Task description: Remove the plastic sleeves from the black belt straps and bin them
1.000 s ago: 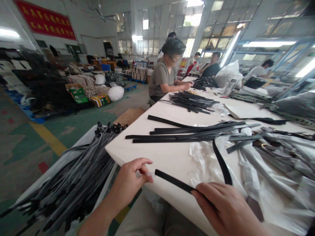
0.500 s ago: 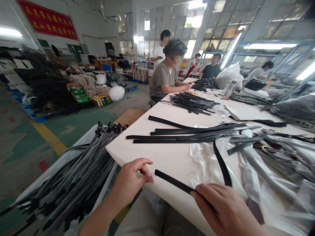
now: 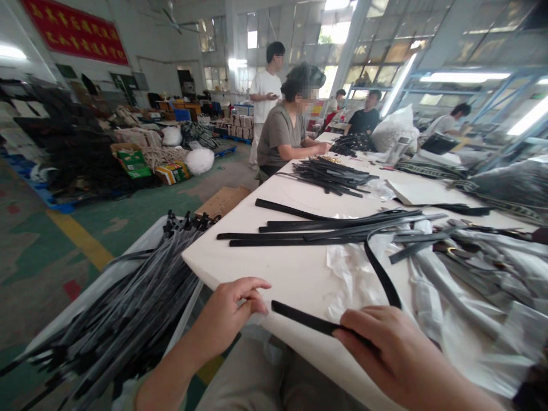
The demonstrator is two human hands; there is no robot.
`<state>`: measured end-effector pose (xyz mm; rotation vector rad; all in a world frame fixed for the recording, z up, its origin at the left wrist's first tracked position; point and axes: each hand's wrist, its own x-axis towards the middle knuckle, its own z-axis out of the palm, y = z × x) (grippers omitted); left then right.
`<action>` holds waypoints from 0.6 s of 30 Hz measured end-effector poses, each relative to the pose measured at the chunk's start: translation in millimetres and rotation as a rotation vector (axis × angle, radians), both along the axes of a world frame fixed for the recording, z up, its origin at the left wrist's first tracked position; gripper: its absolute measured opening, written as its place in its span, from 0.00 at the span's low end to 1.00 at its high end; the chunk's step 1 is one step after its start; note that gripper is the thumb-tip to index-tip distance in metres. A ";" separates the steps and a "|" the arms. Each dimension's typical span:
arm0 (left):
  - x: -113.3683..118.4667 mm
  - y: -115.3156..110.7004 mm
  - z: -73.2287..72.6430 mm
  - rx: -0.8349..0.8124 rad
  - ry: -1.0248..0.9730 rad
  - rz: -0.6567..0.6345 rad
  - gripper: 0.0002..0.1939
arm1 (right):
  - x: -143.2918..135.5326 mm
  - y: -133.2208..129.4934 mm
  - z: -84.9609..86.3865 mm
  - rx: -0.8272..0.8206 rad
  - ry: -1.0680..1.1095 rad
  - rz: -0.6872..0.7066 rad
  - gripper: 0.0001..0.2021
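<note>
My right hand [image 3: 385,342] is closed around a flat black strap [image 3: 303,318], whose squared end sticks out to the left over the table's near edge. My left hand [image 3: 237,311] is just left of that end, thumb and fingers pinched together with the index finger stretched out above. A bit of clear plastic film [image 3: 268,331] seems to hang from its fingertips; its outline is faint. The strap's end and my left fingers are a small gap apart. Farther up the table [image 3: 252,262], several similar black straps [image 3: 291,241] lie side by side.
A white bin [image 3: 132,242] of plastic-wrapped straps stands at my left. Crumpled clear plastic [image 3: 349,279] and wrapped straps lie at the right. A pile of black strips [image 3: 329,176] sits farther off, near a seated co-worker [image 3: 278,134]. A cardboard box [image 3: 222,202] is beside the table.
The strap in my right hand has tilted slightly and its end sits a little lower. My left hand stays nearly in place. A standing person in the background shows more fully.
</note>
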<state>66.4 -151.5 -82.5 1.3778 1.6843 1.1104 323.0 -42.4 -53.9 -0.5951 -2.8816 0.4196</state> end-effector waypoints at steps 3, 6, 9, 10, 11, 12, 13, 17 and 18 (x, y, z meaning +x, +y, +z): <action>0.9 -2.1 2.2 0.004 0.010 -0.020 0.12 | 2.3 3.3 7.4 -0.040 -0.040 -0.002 0.17; 2.5 -3.3 2.9 0.002 -0.007 -0.030 0.13 | 3.3 4.2 12.0 -0.059 -0.079 -0.003 0.17; 5.4 -3.2 3.0 -0.004 -0.021 -0.040 0.14 | 2.6 4.1 16.1 -0.063 -0.117 0.012 0.17; 6.9 -3.0 3.1 -0.008 -0.022 -0.045 0.14 | 2.0 4.3 17.6 -0.057 -0.128 0.020 0.17; 8.7 -2.8 3.5 -0.013 -0.023 -0.052 0.14 | 1.1 4.8 19.0 -0.048 -0.140 0.028 0.17; 10.7 -2.5 4.0 -0.022 -0.023 -0.060 0.15 | 0.0 5.3 20.5 -0.033 -0.149 0.033 0.17; 12.9 -2.2 4.8 -0.031 -0.021 -0.068 0.15 | -1.6 6.0 21.8 -0.016 -0.157 0.036 0.17; 22.7 0.1 10.7 -0.056 0.010 -0.078 0.16 | -13.6 7.1 25.5 0.033 -0.159 0.058 0.15; 25.5 1.3 12.9 -0.058 0.021 -0.076 0.16 | -17.8 6.7 25.8 0.040 -0.158 0.064 0.15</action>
